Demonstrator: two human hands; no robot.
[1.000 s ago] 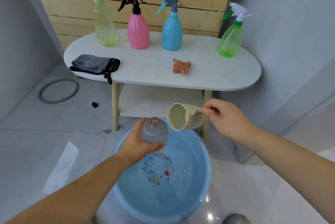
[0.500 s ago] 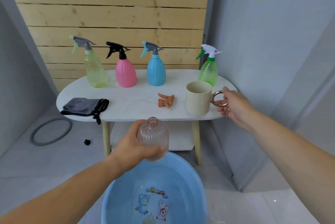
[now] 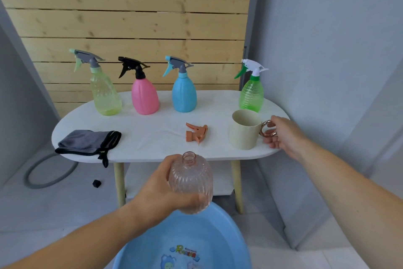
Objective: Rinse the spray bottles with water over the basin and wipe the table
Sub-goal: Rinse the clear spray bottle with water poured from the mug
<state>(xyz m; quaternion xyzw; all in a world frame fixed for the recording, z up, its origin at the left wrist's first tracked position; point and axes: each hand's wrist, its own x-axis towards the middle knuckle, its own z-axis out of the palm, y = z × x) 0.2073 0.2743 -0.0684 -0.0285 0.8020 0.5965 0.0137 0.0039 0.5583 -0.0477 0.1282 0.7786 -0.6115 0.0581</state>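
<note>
My left hand (image 3: 159,194) grips a clear ribbed bottle (image 3: 192,183) with no spray head, upright above the far rim of the blue basin (image 3: 220,231) on the floor. My right hand (image 3: 283,135) holds the copper ring handle of a cream mug (image 3: 243,132), which stands on the white table (image 3: 157,135) near its right end. An orange spray head (image 3: 196,132) lies loose on the table. Yellow-green (image 3: 104,92), pink (image 3: 144,94), blue (image 3: 183,92) and green (image 3: 250,92) spray bottles stand in a row at the back. A grey cloth (image 3: 87,142) lies at the left front edge.
A wooden slat wall stands behind the table and grey walls close in on both sides. Under the table is a lower shelf (image 3: 220,183). A grey ring (image 3: 50,175) and a small black cap (image 3: 96,183) lie on the floor to the left.
My right hand carried the mug from over the basin up to the table and set it down at the right end. The view tilted up, and my left hand kept the bottle over the basin.
</note>
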